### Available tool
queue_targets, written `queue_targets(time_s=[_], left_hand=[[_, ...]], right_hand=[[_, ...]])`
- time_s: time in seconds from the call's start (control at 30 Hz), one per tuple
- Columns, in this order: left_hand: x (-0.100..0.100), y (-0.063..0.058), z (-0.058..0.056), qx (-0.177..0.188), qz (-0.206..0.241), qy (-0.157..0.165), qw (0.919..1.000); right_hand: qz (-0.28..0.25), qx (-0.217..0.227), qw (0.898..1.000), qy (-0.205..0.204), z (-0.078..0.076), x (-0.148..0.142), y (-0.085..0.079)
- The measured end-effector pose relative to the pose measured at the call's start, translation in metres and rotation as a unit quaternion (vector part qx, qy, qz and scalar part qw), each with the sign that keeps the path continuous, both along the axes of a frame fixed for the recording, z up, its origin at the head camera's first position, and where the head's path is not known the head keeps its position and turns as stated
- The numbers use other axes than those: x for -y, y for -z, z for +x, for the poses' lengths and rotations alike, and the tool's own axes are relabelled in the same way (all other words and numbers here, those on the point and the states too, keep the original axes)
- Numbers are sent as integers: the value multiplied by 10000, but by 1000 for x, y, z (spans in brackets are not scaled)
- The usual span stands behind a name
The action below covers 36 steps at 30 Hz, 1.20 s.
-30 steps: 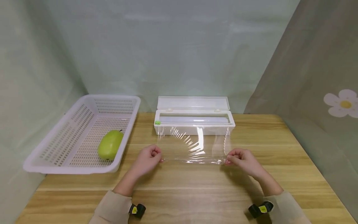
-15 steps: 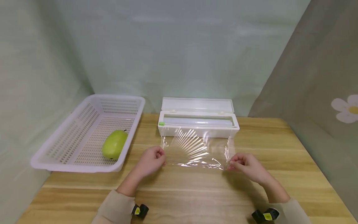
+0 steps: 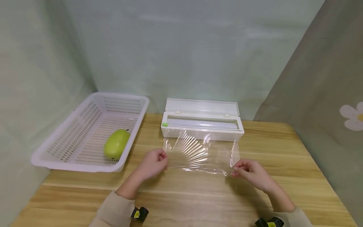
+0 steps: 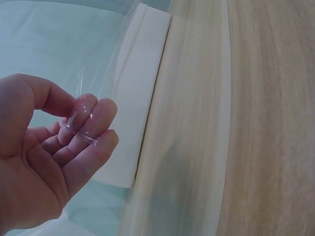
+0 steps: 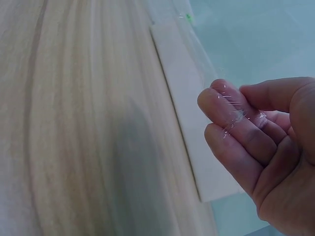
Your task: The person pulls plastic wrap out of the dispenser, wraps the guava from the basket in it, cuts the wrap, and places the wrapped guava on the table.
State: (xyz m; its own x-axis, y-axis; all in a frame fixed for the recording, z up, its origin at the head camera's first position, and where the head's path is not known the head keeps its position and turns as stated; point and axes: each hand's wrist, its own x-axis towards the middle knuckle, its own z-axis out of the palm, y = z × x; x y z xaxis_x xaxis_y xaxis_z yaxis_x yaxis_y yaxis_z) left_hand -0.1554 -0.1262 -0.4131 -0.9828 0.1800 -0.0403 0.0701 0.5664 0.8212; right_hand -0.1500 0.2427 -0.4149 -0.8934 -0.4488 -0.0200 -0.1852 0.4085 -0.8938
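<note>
Film (image 3: pixel 194 154) spread in front of the open box (image 3: pixel 204 135).
Left hand (image 3: pixel 153 162) pinches one near corner, right hand (image 3: pixel 250 173) the other, both above the worktop (image 3: pixel 193 201); we note fanned creases, left half. We'd draw evenly with hands level, edge taut, lest it cling to itself.

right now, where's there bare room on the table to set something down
Bare table shows right of the white box and right hand, and on the near side of the stretched film. Crowded: the left, where the basket stands, and beneath the film.
</note>
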Motion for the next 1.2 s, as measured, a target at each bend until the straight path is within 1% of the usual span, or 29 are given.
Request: queue_targets(time_s=[0.1, 0.3, 0.4, 0.53, 0.67, 0.83, 0.93, 1.07, 1.2], left_hand=[[0, -1, 1, 66, -28, 34, 10000], [0, 3, 3, 94, -17, 265, 9996], [2, 2, 3, 136, 8, 330, 9994], [6, -4, 0, 120, 57, 351, 9993], [7, -9, -4, 141, -37, 402, 9991], [5, -8, -6, 199, -162, 437, 9987], [4, -7, -4, 165, -123, 470, 9987], [4, -3, 1, 133, -26, 559, 9983], [4, 1, 6, 202, 32, 500, 9985]], right_hand=[[-42, 17, 10000, -13, 1, 0, 3], [-65, 119, 9999, -33, 6, -1, 4], [-180, 195, 9996, -77, 8, 0, 5], [-323, 209, 9992, -60, 9, 1, 4], [-436, 146, 9989, -102, 10, 0, 2], [-415, 207, 9988, -175, 8, -1, 2], [-364, 331, 9987, -144, 6, -2, 3], [-335, 525, 9980, -134, 5, -3, 3], [-296, 679, 9970, -222, 3, -3, 3]])
